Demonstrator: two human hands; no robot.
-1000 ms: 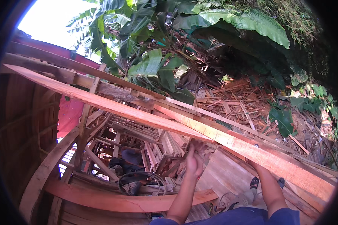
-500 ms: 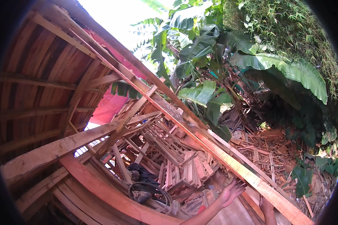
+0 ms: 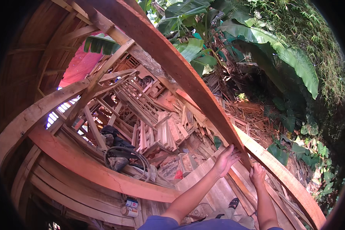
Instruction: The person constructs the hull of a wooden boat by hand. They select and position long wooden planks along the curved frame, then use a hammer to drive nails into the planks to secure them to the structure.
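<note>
A long reddish-brown wooden plank (image 3: pixel 172 65) slants from the upper left down toward me, its near end between my hands. Against its left side near that end is my left hand (image 3: pixel 225 161), fingers on the plank's edge. My right hand (image 3: pixel 258 174) is closed round the near tip, with its fingers curled. Just beyond my hands, a pale, sunlit beam (image 3: pixel 283 168) runs down to the lower right. The plank crosses over this beam and hides part of it.
A curved hull-like timber frame (image 3: pixel 84 168) stands on the left, with a coiled hose (image 3: pixel 145 163) and cans (image 3: pixel 129 211) beside it. Stacked boards (image 3: pixel 166 128) lie ahead. My sandalled foot (image 3: pixel 234 203) is below. Banana plants (image 3: pixel 272 42) and scrap wood are beyond the beam.
The plank has lifted and swung across the beam it lay along. My hands have closed on its near end. The view has tilted downward, bringing my foot and the cans into sight.
</note>
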